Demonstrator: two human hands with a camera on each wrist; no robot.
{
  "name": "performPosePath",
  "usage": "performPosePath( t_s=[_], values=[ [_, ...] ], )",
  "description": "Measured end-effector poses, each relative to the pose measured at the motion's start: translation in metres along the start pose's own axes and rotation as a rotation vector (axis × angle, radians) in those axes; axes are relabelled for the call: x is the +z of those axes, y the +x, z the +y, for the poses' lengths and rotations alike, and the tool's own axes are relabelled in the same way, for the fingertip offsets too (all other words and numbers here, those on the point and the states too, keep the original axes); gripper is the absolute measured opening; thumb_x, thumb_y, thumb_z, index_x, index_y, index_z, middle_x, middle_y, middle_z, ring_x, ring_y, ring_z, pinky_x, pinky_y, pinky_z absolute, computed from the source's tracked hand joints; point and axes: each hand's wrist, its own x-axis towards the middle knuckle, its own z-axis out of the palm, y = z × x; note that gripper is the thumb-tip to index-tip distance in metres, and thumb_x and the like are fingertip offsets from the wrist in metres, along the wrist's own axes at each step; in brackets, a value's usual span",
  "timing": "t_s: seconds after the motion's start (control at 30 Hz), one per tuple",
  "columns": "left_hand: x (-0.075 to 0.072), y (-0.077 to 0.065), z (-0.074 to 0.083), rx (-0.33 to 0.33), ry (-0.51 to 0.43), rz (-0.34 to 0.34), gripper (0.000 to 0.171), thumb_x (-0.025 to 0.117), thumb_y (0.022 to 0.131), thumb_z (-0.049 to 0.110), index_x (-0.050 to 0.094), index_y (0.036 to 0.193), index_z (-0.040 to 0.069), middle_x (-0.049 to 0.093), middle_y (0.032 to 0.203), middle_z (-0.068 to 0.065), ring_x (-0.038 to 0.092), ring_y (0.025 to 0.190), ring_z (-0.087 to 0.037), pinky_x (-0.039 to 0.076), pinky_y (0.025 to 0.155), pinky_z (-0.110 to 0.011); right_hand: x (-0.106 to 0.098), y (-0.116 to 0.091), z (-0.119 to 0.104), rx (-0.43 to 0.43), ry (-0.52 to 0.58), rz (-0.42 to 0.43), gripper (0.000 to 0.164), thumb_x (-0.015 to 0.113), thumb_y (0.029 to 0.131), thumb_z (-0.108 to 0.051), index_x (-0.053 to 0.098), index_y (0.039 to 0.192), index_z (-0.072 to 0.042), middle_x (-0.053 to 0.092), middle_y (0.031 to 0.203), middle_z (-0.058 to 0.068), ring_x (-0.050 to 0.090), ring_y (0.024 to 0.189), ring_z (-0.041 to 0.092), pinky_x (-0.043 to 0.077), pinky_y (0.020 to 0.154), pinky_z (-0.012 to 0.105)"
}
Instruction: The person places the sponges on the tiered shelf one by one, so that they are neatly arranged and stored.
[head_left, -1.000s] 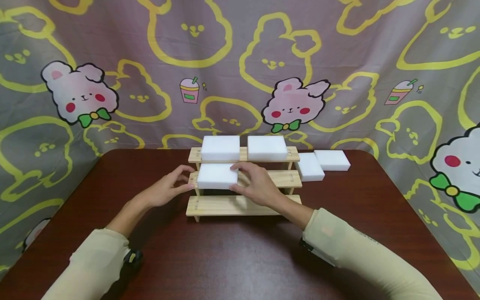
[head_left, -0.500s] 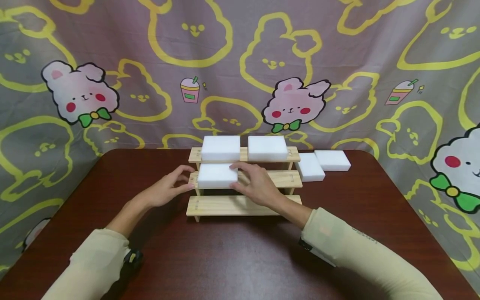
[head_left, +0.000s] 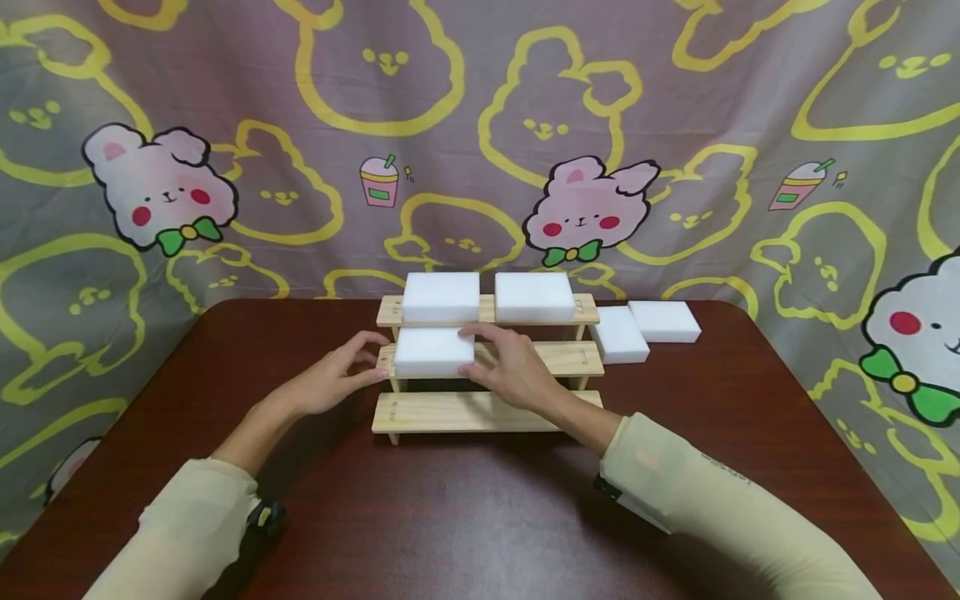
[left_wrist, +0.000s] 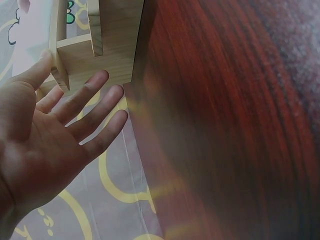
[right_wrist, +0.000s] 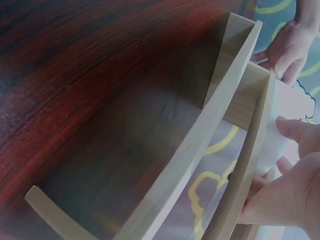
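A white foam block [head_left: 433,351] lies at the left part of the middle shelf [head_left: 558,358] of a three-step wooden rack. At the block's right end, my right hand [head_left: 517,371] grips it with the thumb at the front corner and the index finger at the back corner. Close to the left end of that shelf is my left hand [head_left: 330,382], holding nothing. In the left wrist view, this left hand's fingers [left_wrist: 97,107] are spread and loosely straight, with the thumb by the shelf's end. From the right wrist, the right thumb [right_wrist: 291,129] shows against the block.
Two more white blocks, one left [head_left: 441,296] and one right [head_left: 534,296], stand on the top shelf. Behind the rack's right side, a near block [head_left: 621,335] and a far block [head_left: 665,322] lie on the dark table [head_left: 480,517]. A patterned curtain [head_left: 465,167] hangs behind.
The block on the middle shelf has shifted back very slightly, with my right hand staying at its end. My left hand has hardly moved.
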Motion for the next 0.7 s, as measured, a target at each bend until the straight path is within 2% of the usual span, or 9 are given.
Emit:
performPosePath(
  t_s=[0.1, 0.7],
  values=[
    [-0.0003, -0.0002, -0.0002, -0.009, 0.009, -0.001, 0.045, 0.061, 0.106, 0.014, 0.040, 0.142, -0.002, 0.067, 0.122, -0.023, 0.063, 0.118, -0.037, 0.049, 0.093, -0.048, 0.0000, 0.0003, -0.0003, 0.002, 0.008, 0.003, 0.043, 0.084, 0.089, -0.015, 0.068, 0.128, -0.009, 0.071, 0.125, 0.012, 0.052, 0.084, 0.023, 0.043, 0.085, 0.037],
    [0.0005, -0.0001, -0.0002, 0.005, -0.001, 0.005, 0.043, 0.061, 0.106, 0.013, 0.040, 0.141, -0.002, 0.069, 0.120, -0.021, 0.064, 0.117, -0.036, 0.049, 0.092, -0.046, -0.0025, 0.0021, 0.0007, 0.015, 0.008, -0.022, 0.044, 0.084, 0.088, -0.015, 0.068, 0.128, -0.011, 0.069, 0.131, 0.013, 0.059, 0.106, 0.024, 0.047, 0.097, 0.043]
  ],
)
